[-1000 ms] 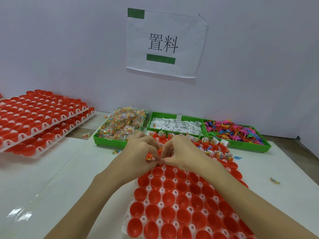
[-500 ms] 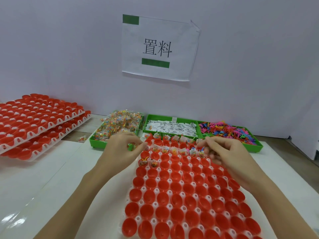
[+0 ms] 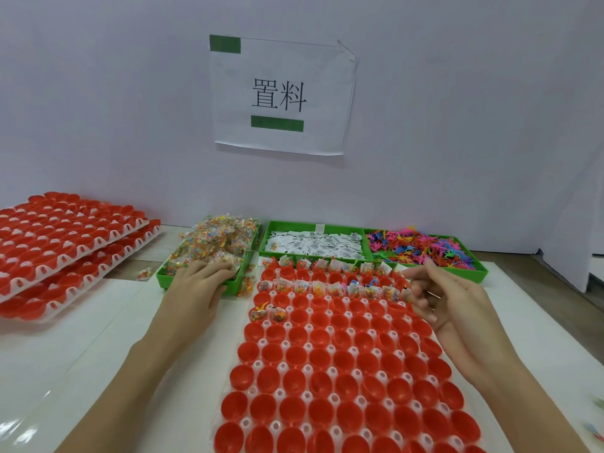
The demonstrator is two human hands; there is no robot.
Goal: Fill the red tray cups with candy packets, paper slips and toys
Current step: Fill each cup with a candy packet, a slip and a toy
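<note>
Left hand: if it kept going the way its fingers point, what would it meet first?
The left hand points up and away, fingertips already at the candy packets heaped in the leftmost green bin. It would probably meet those first, though depth is unclear.

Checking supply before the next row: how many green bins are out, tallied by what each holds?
Candy packets: 1 green bin
Paper slips: 1 green bin
Toys: 1 green bin
Total: 3 green bins

Single head-worn view looks forward and down, close over the red tray [image 3: 330, 371]
</note>
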